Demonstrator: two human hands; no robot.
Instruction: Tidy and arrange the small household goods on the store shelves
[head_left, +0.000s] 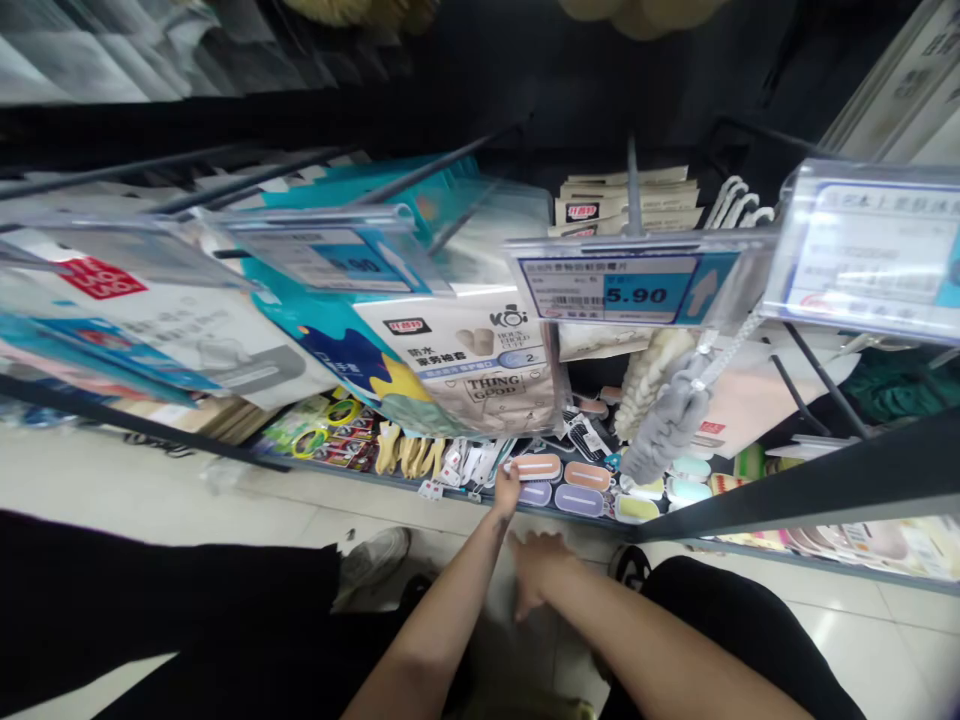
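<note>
Low over the bottom shelf, my left hand [507,486] is closed, its fingertips pinching the left end of an orange oval item [537,467], which looks like a brush with a pale strip along its middle. Just below and to the right is my right hand [541,566], slightly blurred, fingers apart and holding nothing. Similar oval items lie beside the held one: a second orange one [588,476], a purple one [579,500] and another purple one [535,493]. A yellow one [637,508] sits farther right, near pale green ones [688,490].
Hanging packs [480,360] and a price tag [637,290] jut out above my hands. Grey fluffy loops [671,425] hang at right. Yellow-handled items [409,450] fill the shelf's left. A dark shelf beam [825,497] crosses at right. Another person's dark trouser leg [172,590] is at left.
</note>
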